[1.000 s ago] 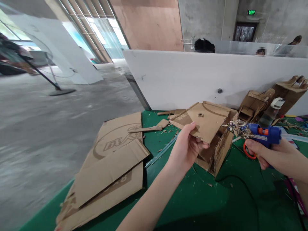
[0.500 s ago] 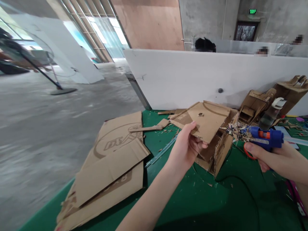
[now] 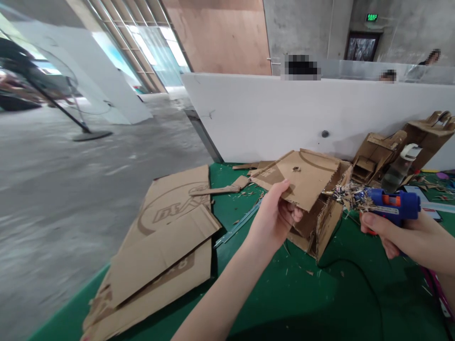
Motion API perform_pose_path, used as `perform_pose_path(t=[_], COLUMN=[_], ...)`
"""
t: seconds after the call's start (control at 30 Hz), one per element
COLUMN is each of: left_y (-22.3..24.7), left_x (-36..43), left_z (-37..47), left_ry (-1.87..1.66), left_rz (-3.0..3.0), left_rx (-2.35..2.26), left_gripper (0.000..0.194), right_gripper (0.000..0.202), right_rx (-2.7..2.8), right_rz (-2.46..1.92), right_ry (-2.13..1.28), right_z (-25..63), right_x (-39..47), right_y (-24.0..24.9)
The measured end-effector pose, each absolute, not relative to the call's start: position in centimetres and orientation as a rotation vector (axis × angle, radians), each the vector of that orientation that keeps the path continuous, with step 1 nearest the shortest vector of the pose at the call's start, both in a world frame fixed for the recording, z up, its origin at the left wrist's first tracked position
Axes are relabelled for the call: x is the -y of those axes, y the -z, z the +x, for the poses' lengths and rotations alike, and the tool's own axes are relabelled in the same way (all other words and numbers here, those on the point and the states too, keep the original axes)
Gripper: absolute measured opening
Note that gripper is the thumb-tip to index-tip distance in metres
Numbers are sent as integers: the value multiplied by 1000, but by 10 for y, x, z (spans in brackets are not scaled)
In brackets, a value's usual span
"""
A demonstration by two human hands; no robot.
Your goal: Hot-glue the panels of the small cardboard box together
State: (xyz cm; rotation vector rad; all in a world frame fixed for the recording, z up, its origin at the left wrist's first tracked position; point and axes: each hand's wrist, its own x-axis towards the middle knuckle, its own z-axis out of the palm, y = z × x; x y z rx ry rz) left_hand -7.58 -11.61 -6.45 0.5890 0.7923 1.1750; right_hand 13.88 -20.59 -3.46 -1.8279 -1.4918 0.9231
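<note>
My left hand (image 3: 279, 213) is closed on the near edge of a cardboard panel (image 3: 307, 177), thumb on top and fingers curled beneath. The panel has a small hole and lies tilted over an open cardboard box (image 3: 329, 227). In my right hand (image 3: 394, 232) is a blue hot glue gun (image 3: 394, 203), gripped by its handle. Cardboard scraps and fibres are stuck around its front end. The nozzle points left, at the gap between the panel's right edge and the box; whether it touches cannot be made out. A dark cord (image 3: 362, 270) curves across the table below.
Flat cardboard sheets (image 3: 159, 251) lie on the left of the green table (image 3: 256, 293). Clear glue sticks (image 3: 238, 225) rest beside them. A bottle (image 3: 400, 168) and cardboard constructions (image 3: 380, 154) stand at back right, before a white partition (image 3: 266, 118). People's heads show beyond it.
The glue gun's nozzle has shifted slightly left and down along the panel's edge. Its red-orange trigger is now mostly covered by my right hand. My left hand keeps its hold on the panel.
</note>
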Motion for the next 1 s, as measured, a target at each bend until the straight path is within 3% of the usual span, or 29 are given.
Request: perform_pose_path(t=[0.53,1.0], left_y=[65,65], left_x=[115,114], left_z=[-74,-74], left_ry=[-1217,-1213], left_rz=[595,599], left_rx=[-784,-792], left_gripper=[16,15], right_gripper=[57,53], right_rx=[1421,1542], right_rz=[-1863,-1927], right_ry=[-945,-705], right_z=[140,132], right_x=[211,214], right_y=[35,37])
